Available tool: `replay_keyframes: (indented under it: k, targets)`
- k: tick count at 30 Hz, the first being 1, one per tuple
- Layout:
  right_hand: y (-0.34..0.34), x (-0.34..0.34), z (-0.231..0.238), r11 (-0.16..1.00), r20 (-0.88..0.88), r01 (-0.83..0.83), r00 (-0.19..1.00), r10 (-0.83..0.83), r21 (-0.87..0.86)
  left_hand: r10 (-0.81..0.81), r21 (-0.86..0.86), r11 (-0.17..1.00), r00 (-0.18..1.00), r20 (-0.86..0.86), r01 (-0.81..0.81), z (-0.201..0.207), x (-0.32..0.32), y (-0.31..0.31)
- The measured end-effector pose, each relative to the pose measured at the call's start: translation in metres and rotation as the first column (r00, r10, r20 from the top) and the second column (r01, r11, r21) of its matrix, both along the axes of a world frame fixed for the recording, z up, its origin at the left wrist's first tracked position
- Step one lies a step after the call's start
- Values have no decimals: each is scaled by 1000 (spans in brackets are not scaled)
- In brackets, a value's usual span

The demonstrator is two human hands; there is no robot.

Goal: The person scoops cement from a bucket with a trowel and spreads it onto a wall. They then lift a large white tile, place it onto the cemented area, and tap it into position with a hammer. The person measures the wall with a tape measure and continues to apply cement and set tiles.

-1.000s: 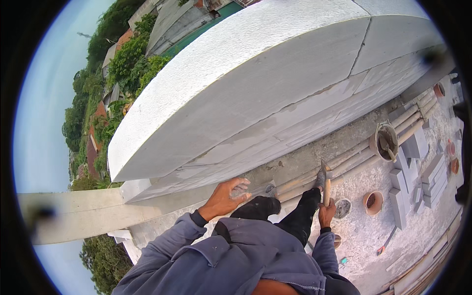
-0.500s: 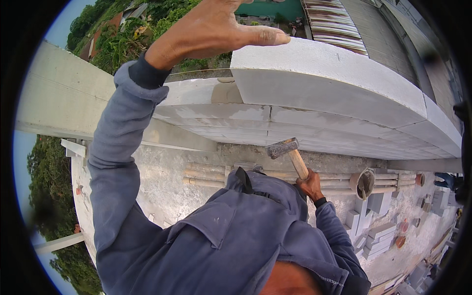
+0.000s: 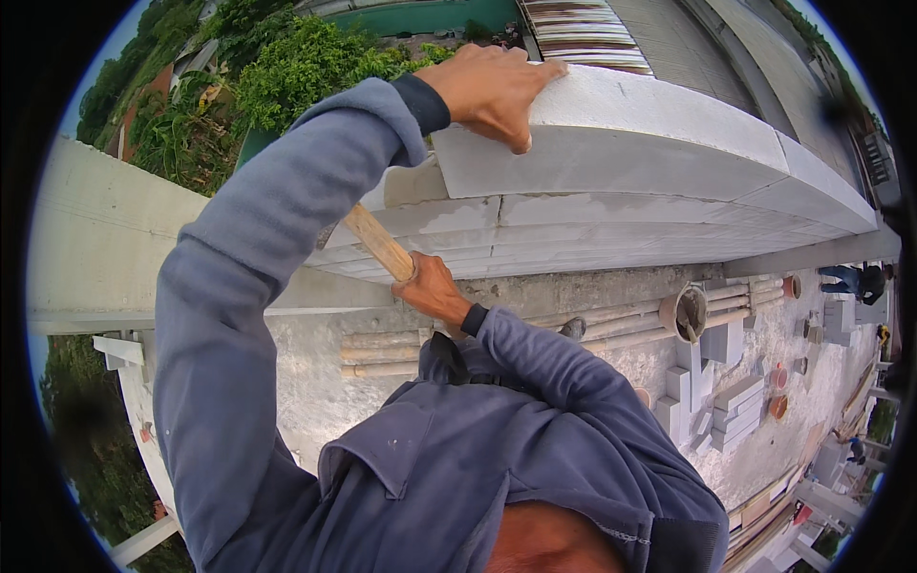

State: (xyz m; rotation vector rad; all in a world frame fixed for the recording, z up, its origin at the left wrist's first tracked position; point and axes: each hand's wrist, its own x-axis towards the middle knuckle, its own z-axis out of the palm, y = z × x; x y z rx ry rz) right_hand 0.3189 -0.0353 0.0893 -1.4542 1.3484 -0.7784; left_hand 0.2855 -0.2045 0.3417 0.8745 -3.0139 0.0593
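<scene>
My left hand (image 3: 492,94) lies over the left end of a long white block (image 3: 659,119) on top of the wall. Its thumb presses down the near face, and the index finger stretches along the top; the other fingers are partly hidden. Below it, my right hand (image 3: 435,286) is closed around the wooden handle of a hammer (image 3: 380,244). The handle slants up to the left, and my left sleeve covers most of the hammer's head. A patch of grey mortar (image 3: 417,183) sits beside the block's left end, on the course beneath.
A concrete beam (image 3: 115,229) runs at the left. Bamboo poles (image 3: 382,353) lie along the wall's foot, with a mortar bucket (image 3: 685,313) among them. Stacked white blocks (image 3: 737,413) stand on the floor to the right. Another person (image 3: 855,282) is at the far right.
My left hand has come down from the air onto the block's end. My right hand has swung the hammer up and left, so its head has passed behind my left sleeve.
</scene>
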Motion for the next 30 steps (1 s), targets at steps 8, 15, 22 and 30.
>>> replay_keyframes:
  k: [8,15,22,30]
  targets:
    - [-20,7,-3,911,269,410,873,-406,45,-27,-18,999,998,-56,26,-4,-1,0]
    - [-18,28,-4,936,184,335,932,-312,-106,-28,-33,999,998,-58,26,-8,-1,1]
    - [-24,20,1,927,324,374,873,-365,38,-11,9,1000,999,-45,12,-5,-1,2]
    - [-9,-25,13,975,252,211,942,-221,67,49,40,998,999,22,-50,8,-2,12]
